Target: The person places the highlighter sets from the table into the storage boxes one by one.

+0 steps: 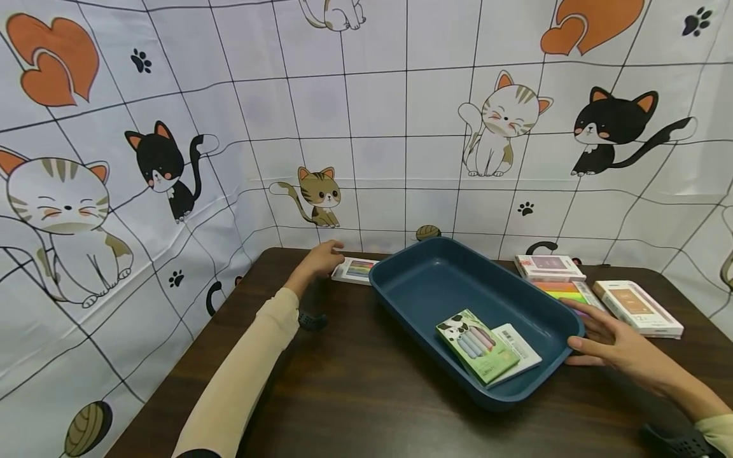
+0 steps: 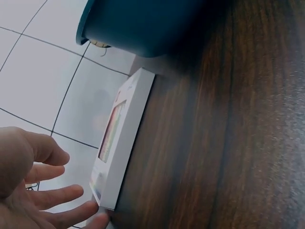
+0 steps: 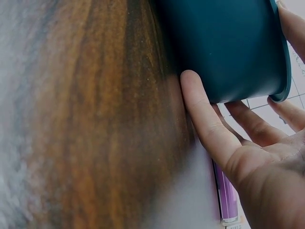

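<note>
- Left hand (image 1: 321, 259), upper centre-left of the head view: fingers spread and apart, clamped on nothing; the fingertips are right by the near end of the box (image 1: 357, 270), and I cannot tell if one touches.
- Box: flat on the table (image 1: 343, 388), at its far edge, with its right end close to the tray (image 1: 458, 277). It looks like thin card, probably light and fairly stiff, though the front window could dent under a hard squeeze.
- Best hold, I judge: thumb and fingers across the two long edges, clear of the window. The smooth card may slide on the table if only nudged.
- Right hand (image 1: 615, 343), right of centre: fingers splayed against the tray's end wall and rim, not curled tightly round it.
- Tray: centre-right, probably stiff, smooth plastic and easy to shift; the rim should give the surest hold.
- In its lower half, the green pack (image 1: 478, 346) leans over the white pack (image 1: 520, 357); both are likely light and could slip if the tray tilts.
- Farther right, boxes (image 1: 638, 310) lie beyond the right hand.
</note>
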A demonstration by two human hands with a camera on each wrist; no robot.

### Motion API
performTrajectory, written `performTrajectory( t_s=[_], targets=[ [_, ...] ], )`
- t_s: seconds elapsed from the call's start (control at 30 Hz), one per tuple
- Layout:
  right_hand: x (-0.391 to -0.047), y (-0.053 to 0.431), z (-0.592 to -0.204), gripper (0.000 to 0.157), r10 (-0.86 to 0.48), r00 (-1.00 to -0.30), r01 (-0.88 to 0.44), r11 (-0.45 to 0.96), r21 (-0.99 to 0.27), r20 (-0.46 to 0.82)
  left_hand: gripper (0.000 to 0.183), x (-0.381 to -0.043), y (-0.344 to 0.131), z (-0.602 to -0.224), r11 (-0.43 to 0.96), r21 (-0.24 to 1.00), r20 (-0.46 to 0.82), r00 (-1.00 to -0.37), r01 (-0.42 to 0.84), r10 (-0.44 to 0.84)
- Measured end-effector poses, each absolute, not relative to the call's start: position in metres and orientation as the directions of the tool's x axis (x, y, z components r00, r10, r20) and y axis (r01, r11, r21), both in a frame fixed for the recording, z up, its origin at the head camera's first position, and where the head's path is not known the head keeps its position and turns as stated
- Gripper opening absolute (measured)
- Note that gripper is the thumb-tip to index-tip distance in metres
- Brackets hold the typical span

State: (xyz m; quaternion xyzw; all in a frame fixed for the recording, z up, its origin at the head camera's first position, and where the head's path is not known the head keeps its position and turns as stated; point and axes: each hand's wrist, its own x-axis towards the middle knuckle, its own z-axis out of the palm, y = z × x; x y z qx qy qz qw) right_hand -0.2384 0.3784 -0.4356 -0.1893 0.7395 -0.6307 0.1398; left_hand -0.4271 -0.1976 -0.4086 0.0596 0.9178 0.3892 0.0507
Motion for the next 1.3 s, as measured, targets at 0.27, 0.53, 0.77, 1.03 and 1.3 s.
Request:
performTrajectory(
  t_s=[0.27,0.53,0.77,1.03,1.3],
  targets=[
    [-0.239,0.378,-0.437,0.07,-0.453,-0.891,-0.093,0.132,-0.987,0.023,0.053,-0.43,-0.197,-0.408,0.698,0.713,-0.08,-0.983,0.057,0.162],
    [-0.24,0.378,-0.435,0.07,-0.433,-0.901,-0.09,0.152,-0.984,0.016,0.059,-0.429,-0.193,-0.403,0.709,0.703,-0.094,-0.981,0.056,0.17],
    [-0.239,0.378,-0.435,0.071,-0.434,-0.901,-0.085,0.146,-0.986,0.013,0.067,-0.428,-0.189,-0.402,0.752,0.651,-0.096,-0.972,0.101,0.213],
    [-0.239,0.378,-0.435,0.07,-0.428,-0.904,-0.082,0.155,-0.985,0.008,0.06,-0.43,-0.189,-0.411,0.807,0.566,-0.049,-0.971,0.167,0.235],
    [-0.24,0.379,-0.437,0.07,-0.455,-0.89,-0.108,0.122,-0.987,0.041,0.057,-0.431,-0.183,-0.419,0.845,0.509,-0.016,-0.98,0.164,0.2]
  ],
)
